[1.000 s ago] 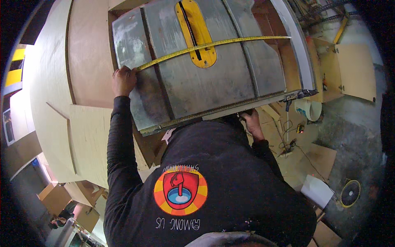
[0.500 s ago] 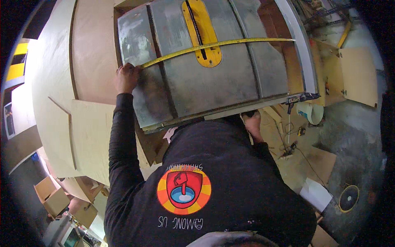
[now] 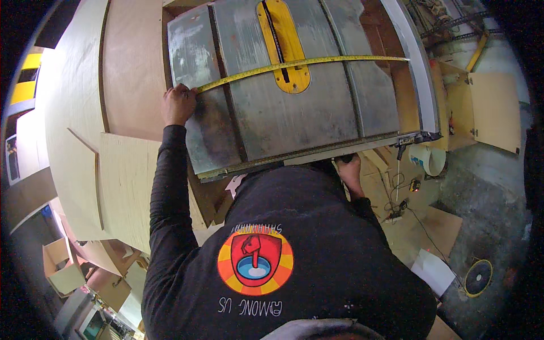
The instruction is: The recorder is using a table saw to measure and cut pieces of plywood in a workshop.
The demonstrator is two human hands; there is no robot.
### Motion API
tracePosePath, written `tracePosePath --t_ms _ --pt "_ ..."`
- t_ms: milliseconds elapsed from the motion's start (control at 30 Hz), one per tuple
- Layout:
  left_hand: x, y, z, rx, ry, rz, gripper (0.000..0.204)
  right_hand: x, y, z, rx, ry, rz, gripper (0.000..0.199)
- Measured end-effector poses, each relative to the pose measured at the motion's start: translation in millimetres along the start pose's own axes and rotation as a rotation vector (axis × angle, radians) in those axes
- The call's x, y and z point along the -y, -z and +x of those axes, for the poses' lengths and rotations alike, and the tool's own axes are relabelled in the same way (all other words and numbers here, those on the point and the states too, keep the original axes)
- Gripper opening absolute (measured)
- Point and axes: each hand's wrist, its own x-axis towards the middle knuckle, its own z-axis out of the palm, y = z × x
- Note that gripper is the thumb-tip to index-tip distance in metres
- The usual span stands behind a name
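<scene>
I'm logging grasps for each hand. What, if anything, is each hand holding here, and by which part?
The left hand holds the yellow tape measure at its near end. The right hand is at the saw table's front edge; its grip is hidden.

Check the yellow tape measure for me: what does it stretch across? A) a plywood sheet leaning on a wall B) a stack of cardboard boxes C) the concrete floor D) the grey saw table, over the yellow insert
D: the tape measure runs from the left hand across the grey saw table, passing over the yellow insert.
</scene>
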Motion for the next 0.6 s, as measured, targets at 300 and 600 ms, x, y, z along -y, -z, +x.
tracePosePath --t_ms 300,600 --pt "-20 19 -3 0.011 0.084 -0.026 0.031 5 19 2 0.181 -0.154 0.211 0.072" --pt "-12 10 -2 -0.014 -0.121 0.166 0.03 17 13 -2 0.088 0.121 -0.041 0.061"
